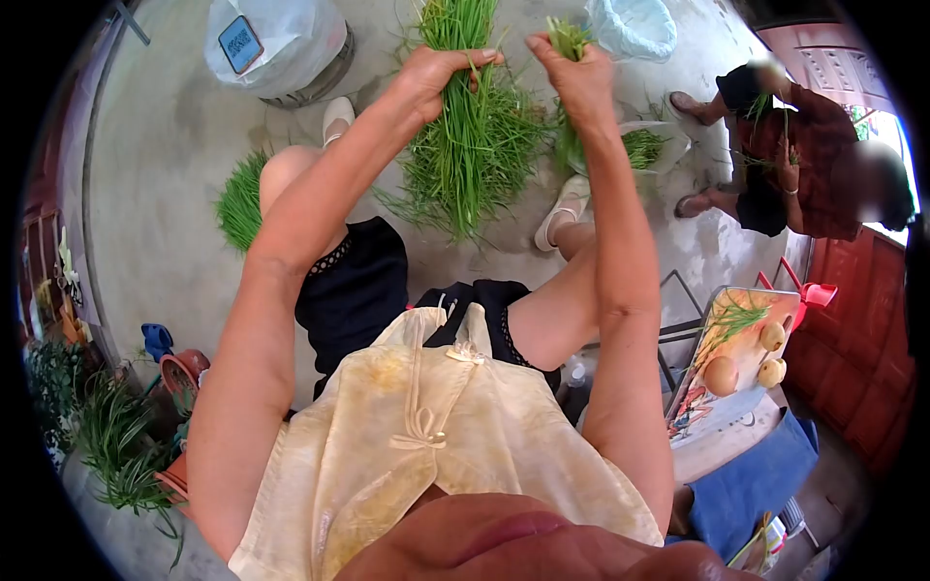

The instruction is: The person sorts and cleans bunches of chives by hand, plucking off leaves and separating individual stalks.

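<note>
Long green grass-like stalks hang from my left hand (441,79), whose fingers are wrapped round the bunch (465,116). Below it, a loose pile of the same greens (475,179) spreads on the concrete floor between my feet. My right hand (579,82) is closed on a smaller, paler bundle (568,39), its ends sticking up above the fingers. The two hands are apart, level with each other at the top of the view. Another heap of greens (242,201) lies beside my left knee.
A plastic-lined bucket (308,73) with a phone (240,44) on top stands upper left. A lined basin (635,29) and a plastic bag of greens (668,145) are at right. Another person (814,145) sits beyond. A tray (746,339) holds round items; potted plants (121,441) stand lower left.
</note>
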`<state>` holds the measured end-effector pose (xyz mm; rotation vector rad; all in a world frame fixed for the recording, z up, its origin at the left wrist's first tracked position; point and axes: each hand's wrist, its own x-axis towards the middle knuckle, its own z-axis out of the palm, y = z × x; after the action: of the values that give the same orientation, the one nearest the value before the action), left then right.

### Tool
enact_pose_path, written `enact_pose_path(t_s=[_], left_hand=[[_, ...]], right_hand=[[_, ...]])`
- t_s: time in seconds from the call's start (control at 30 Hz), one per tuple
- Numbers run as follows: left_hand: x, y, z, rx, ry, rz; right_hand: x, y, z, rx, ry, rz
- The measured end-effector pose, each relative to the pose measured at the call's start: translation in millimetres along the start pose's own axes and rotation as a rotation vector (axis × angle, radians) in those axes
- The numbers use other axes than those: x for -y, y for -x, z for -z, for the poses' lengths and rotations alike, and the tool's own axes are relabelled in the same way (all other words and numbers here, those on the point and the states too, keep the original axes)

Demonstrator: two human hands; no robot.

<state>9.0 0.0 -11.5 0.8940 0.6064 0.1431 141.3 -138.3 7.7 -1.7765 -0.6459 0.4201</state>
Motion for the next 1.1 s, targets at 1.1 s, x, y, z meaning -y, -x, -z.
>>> enact_pose_path(t_s=[1.1], left_hand=[[-14,12,-2,0.192,-0.018,0.047]], right_hand=[[-12,-7,18,0.042,0.276,0.056]])
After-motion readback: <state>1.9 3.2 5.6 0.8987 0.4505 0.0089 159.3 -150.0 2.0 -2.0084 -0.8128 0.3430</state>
